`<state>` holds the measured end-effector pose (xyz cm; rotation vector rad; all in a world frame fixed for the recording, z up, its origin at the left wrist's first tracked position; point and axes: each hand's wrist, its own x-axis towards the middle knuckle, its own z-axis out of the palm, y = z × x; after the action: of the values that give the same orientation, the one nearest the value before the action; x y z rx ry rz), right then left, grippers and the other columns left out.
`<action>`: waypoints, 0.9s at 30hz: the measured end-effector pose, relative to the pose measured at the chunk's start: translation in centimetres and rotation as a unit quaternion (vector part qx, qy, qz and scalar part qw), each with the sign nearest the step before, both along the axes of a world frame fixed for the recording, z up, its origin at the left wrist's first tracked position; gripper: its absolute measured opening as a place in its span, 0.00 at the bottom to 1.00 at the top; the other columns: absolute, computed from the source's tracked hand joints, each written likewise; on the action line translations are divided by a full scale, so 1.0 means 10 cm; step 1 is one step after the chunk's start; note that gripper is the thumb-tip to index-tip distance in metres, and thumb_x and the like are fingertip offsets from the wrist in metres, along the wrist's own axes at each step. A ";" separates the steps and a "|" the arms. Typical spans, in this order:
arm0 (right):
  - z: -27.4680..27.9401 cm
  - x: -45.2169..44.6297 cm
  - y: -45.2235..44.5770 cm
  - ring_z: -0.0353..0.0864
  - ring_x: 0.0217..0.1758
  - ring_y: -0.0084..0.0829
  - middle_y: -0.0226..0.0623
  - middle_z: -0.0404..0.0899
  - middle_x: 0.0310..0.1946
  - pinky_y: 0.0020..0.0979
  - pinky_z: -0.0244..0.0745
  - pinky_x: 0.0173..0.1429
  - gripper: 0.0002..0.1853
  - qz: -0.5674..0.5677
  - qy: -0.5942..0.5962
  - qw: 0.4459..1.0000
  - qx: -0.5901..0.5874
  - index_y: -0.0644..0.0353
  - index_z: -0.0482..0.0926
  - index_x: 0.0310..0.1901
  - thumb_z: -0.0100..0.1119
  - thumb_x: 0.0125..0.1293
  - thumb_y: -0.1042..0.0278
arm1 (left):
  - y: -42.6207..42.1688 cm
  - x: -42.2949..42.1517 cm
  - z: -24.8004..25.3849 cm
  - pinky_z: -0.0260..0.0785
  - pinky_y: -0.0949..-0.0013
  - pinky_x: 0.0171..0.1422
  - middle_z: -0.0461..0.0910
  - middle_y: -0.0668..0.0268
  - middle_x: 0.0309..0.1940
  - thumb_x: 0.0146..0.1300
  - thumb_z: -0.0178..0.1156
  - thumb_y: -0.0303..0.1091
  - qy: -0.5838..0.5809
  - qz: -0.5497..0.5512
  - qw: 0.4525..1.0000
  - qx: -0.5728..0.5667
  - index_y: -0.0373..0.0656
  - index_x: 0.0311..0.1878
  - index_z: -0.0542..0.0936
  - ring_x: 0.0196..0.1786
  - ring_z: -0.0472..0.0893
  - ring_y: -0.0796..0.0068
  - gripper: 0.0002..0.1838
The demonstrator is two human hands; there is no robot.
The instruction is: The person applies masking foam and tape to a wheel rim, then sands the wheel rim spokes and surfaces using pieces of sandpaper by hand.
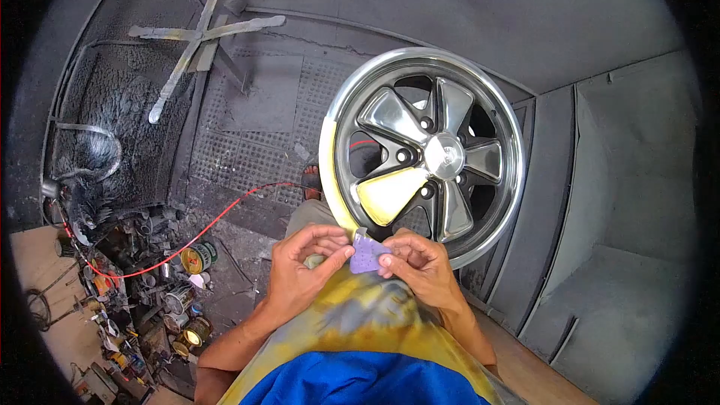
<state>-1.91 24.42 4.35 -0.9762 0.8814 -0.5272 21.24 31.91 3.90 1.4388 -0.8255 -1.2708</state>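
A small purple piece of sandpaper is held between my two hands at the near edge of a wheel rim. My left hand pinches its left side between thumb and fingers. On its right side, my right hand closes thumb and fingers on the lower corner. Just beyond stands the polished five-spoke wheel, facing up toward me. Yellow masking tape covers one spoke, and more yellow runs along the left part of the outer lip. A greyish scrap shows at the top of the purple piece; its kind is unclear.
A metal cross-shaped stand rises at upper left. A red hose runs across the floor and behind the wheel. Several paint cans, including a green one, and clutter lie at lower left. Grey booth walls stand to the right.
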 end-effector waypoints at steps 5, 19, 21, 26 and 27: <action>-0.01 0.01 -0.02 0.88 0.40 0.18 0.31 0.89 0.47 0.23 0.84 0.43 0.11 0.011 0.009 1.000 -0.016 0.67 0.88 0.59 0.74 0.80 0.75 | -0.05 -0.01 0.20 0.87 0.66 0.57 0.94 0.58 0.50 0.70 0.79 0.23 -0.103 -0.077 0.990 -0.052 0.35 0.59 0.92 0.51 0.92 0.73 0.15; 0.11 0.12 -0.16 0.84 0.61 0.24 0.38 0.84 0.62 0.33 0.80 0.67 0.22 0.058 -0.137 0.989 -0.004 0.68 0.79 0.72 0.71 0.81 0.75 | 0.04 0.12 -0.11 0.85 0.70 0.53 0.94 0.56 0.46 0.84 0.69 0.33 0.475 -0.175 0.841 0.189 0.30 0.62 0.90 0.44 0.92 0.71 0.15; 0.00 0.07 -0.17 0.85 0.61 0.25 0.37 0.85 0.61 0.33 0.80 0.68 0.20 0.101 -0.150 0.983 -0.038 0.68 0.80 0.70 0.70 0.82 0.75 | 0.05 0.11 -0.16 0.85 0.68 0.53 0.94 0.57 0.46 0.84 0.68 0.34 0.486 -0.184 0.834 0.188 0.30 0.63 0.88 0.45 0.92 0.70 0.16; -0.01 0.06 -0.12 0.88 0.59 0.24 0.35 0.89 0.53 0.33 0.84 0.65 0.11 0.037 -0.075 0.996 0.033 0.67 0.83 0.60 0.70 0.82 0.79 | -0.01 0.17 -0.12 0.86 0.66 0.55 0.94 0.58 0.46 0.89 0.62 0.37 0.252 -0.161 0.946 0.127 0.31 0.60 0.89 0.45 0.92 0.73 0.16; 0.00 0.08 -0.13 0.89 0.56 0.24 0.36 0.89 0.52 0.33 0.85 0.64 0.10 0.020 -0.040 0.999 0.030 0.66 0.84 0.58 0.71 0.80 0.80 | -0.03 0.19 -0.11 0.85 0.67 0.54 0.94 0.60 0.45 0.90 0.62 0.37 0.251 -0.114 0.955 0.111 0.32 0.61 0.90 0.45 0.91 0.75 0.16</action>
<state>-1.16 23.17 4.33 -0.9095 0.8014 -0.4997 23.18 31.60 2.84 1.1275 -0.5215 -1.8560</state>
